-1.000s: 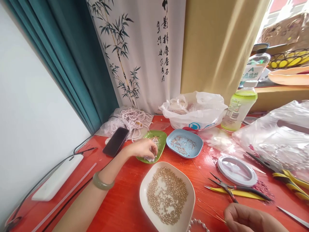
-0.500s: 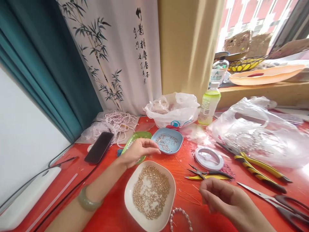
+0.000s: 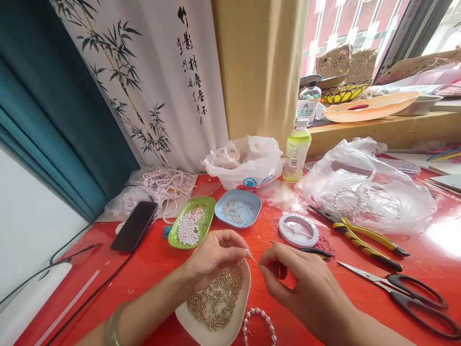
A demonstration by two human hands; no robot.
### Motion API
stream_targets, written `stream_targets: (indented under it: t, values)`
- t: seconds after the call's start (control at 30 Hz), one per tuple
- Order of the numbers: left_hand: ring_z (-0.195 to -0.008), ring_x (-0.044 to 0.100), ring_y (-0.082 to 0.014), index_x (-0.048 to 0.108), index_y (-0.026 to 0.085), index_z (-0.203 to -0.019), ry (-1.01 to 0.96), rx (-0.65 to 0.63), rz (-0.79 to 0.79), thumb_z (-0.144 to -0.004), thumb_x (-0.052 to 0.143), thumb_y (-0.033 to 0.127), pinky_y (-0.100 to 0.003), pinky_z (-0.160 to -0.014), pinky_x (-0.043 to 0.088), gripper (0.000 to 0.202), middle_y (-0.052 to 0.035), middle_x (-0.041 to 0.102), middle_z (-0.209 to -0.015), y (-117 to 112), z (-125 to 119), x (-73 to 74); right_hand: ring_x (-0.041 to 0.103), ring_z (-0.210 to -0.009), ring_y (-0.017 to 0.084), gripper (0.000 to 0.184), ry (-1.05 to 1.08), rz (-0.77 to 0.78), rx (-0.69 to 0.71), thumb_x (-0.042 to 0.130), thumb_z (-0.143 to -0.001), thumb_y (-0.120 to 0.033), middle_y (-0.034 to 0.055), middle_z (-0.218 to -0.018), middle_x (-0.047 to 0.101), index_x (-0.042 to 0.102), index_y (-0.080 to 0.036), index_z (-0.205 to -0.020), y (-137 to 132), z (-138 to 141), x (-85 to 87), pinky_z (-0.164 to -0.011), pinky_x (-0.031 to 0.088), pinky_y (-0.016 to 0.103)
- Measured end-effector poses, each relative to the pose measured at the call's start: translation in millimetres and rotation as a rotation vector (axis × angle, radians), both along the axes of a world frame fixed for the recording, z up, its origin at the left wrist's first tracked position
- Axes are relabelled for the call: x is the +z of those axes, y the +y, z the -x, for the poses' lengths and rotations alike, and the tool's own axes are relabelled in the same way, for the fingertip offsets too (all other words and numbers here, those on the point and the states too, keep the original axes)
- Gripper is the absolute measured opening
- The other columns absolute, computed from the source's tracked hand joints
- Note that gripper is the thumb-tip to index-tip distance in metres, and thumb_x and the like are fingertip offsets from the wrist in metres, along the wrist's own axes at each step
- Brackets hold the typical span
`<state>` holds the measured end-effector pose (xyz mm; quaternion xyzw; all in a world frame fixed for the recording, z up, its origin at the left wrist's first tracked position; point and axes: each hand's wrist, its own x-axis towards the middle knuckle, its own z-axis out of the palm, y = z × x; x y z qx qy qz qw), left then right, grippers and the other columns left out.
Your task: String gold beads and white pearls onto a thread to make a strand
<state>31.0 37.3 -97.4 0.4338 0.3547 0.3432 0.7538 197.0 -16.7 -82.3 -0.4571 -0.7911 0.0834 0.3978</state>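
My left hand [image 3: 218,259] is above the white dish [image 3: 242,312] of gold beads [image 3: 216,298], thumb and forefinger pinched together. Something tiny and pale shows at those fingertips, too small to make out. My right hand [image 3: 302,278] pinches a thin, light-coloured wire or thread [image 3: 254,260] that spans the short gap to the left fingertips. A loop of pearl beads [image 3: 260,313] lies on the red table below the hands. Pliers with a black handle [image 3: 317,251] lie partly hidden behind my right hand.
Behind the hands are a green dish [image 3: 208,216] of pearly beads, a blue dish [image 3: 256,211] of small metal pieces and a white spool [image 3: 298,230]. To the right lie yellow-black pliers [image 3: 360,235], scissors [image 3: 392,288] and a plastic bag [image 3: 406,202]. A phone [image 3: 135,226] lies left.
My left hand has come from beside the green and blue dishes to my right hand, above the white dish. My right hand has moved left. The view has swung slightly right.
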Motion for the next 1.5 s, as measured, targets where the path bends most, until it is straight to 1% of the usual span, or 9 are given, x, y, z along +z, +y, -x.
stream_targets:
  t: [0.33, 0.6, 0.7, 0.8, 0.97, 1.13, 1.33, 1.43, 1.5]
  values:
    - [-0.052, 0.054, -0.0058, 0.062, 0.011, -0.061, 0.013, 0.011, 0.011, -0.056, 0.075, 0.015, -0.015, -0.049, 0.041, 0.014, -0.0013, 0.064, -0.060, -5.2, -2.4, -1.8, 0.046, -0.041, 0.006, 0.014, 0.063, 0.032, 0.003, 0.043, -0.068, -0.009, -0.0039, -0.048, 0.053, 0.051, -0.017, -0.060, 0.4, -0.1, -5.5, -0.041, 0.037, 0.015]
    - [-0.055, 0.051, -0.0069, 0.063, 0.010, -0.063, 0.109, -0.014, -0.116, -0.056, 0.075, 0.017, -0.019, -0.055, 0.039, 0.016, -0.0004, 0.060, -0.060, -9.0, -2.7, -4.5, 0.047, -0.040, 0.007, 0.014, 0.047, 0.053, -0.012, 0.044, -0.067, -0.009, -0.0037, -0.048, 0.054, 0.052, -0.017, -0.060, 1.6, 2.2, -9.2, -0.040, 0.036, 0.016]
    - [-0.055, 0.050, -0.0064, 0.064, 0.011, -0.065, 0.099, -0.027, -0.079, -0.055, 0.075, 0.018, -0.019, -0.055, 0.037, 0.017, -0.0001, 0.060, -0.061, -10.1, -3.1, -4.8, 0.047, -0.041, 0.007, 0.013, 0.064, 0.057, -0.004, 0.044, -0.068, -0.009, -0.0034, -0.048, 0.053, 0.051, -0.018, -0.061, 1.1, 2.4, -11.3, -0.041, 0.037, 0.017]
    - [-0.053, 0.050, -0.0065, 0.063, 0.011, -0.063, 0.067, -0.036, -0.021, -0.053, 0.077, 0.021, -0.019, -0.053, 0.036, 0.019, 0.0004, 0.058, -0.060, -10.4, -4.1, -3.6, 0.048, -0.044, 0.008, 0.012, 0.095, 0.059, 0.062, 0.046, -0.072, -0.009, -0.0029, -0.052, 0.053, 0.050, -0.018, -0.065, 1.2, 1.4, -13.2, -0.043, 0.039, 0.017]
    - [-0.047, 0.048, -0.0060, 0.063, 0.012, -0.060, 0.073, -0.056, 0.041, -0.049, 0.078, 0.026, -0.019, -0.051, 0.035, 0.023, 0.0010, 0.058, -0.055, -11.1, -4.5, -2.0, 0.052, -0.055, 0.009, 0.008, 0.115, -0.032, 0.187, 0.046, -0.082, -0.015, 0.0011, -0.066, 0.057, 0.051, -0.018, -0.077, 3.5, -0.5, -13.7, -0.049, 0.044, 0.018]
    - [-0.048, 0.047, -0.0050, 0.066, 0.014, -0.062, 0.104, -0.056, 0.039, -0.053, 0.076, 0.027, -0.019, -0.051, 0.034, 0.019, 0.0010, 0.059, -0.058, -13.0, -3.6, -3.3, 0.055, -0.058, 0.011, 0.011, 0.050, -0.113, 0.157, 0.045, -0.085, -0.019, 0.0035, -0.069, 0.059, 0.055, -0.017, -0.082, 5.4, -2.6, -12.1, -0.049, 0.044, 0.020]
    - [-0.053, 0.046, -0.0067, 0.070, 0.013, -0.071, 0.251, -0.102, -0.096, -0.064, 0.068, 0.029, -0.020, -0.054, 0.035, 0.017, -0.0025, 0.063, -0.064, -12.7, 0.4, -0.7, 0.057, -0.060, 0.012, 0.015, -0.037, -0.194, 0.183, 0.045, -0.086, -0.016, 0.0058, -0.072, 0.062, 0.060, -0.014, -0.085, 9.5, -10.3, -17.6, -0.052, 0.045, 0.021]
    - [-0.057, 0.049, -0.0090, 0.070, 0.015, -0.076, 0.388, -0.138, -0.221, -0.068, 0.065, 0.028, -0.021, -0.057, 0.037, 0.016, -0.0026, 0.064, -0.067, -12.8, 1.8, 4.9, 0.058, -0.061, 0.012, 0.016, -0.075, -0.198, 0.183, 0.045, -0.085, -0.015, 0.0067, -0.072, 0.064, 0.060, -0.013, -0.083, 10.1, -13.5, -17.6, -0.054, 0.046, 0.022]
    - [-0.065, 0.053, -0.0120, 0.069, 0.017, -0.079, 0.518, -0.159, -0.361, -0.071, 0.062, 0.026, -0.023, -0.062, 0.039, 0.014, -0.0028, 0.065, -0.073, -15.5, 1.7, 9.8, 0.058, -0.058, 0.012, 0.018, -0.092, -0.199, 0.144, 0.044, -0.086, -0.016, 0.0064, -0.070, 0.065, 0.061, -0.013, -0.080, 9.4, -15.5, -15.1, -0.052, 0.045, 0.022]
